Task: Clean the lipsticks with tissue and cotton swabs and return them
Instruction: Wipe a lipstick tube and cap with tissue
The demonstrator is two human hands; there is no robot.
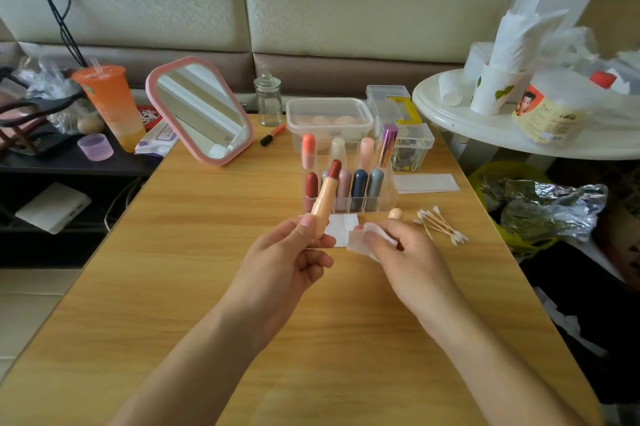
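Table (194, 252): wooden; bare stretch nearer than both hands, its right edge close beside the right forearm.
Left hand (294, 259): fingers curled round one open lipstick (323, 198), red tip up, tilted right.
Right hand (405, 259): fingertips pinching one crumpled tissue (367, 240), just right of that lipstick, not touching it.
Organizer (391, 197): clear, just beyond the hands; nine capped lipsticks, five in front, four behind.
Cap (396, 214): one, beyond the right hand.
Cotton swabs (440, 223): loose heap right of the right hand; number unclear.
Flat tissue (337, 224): one, between the hands.
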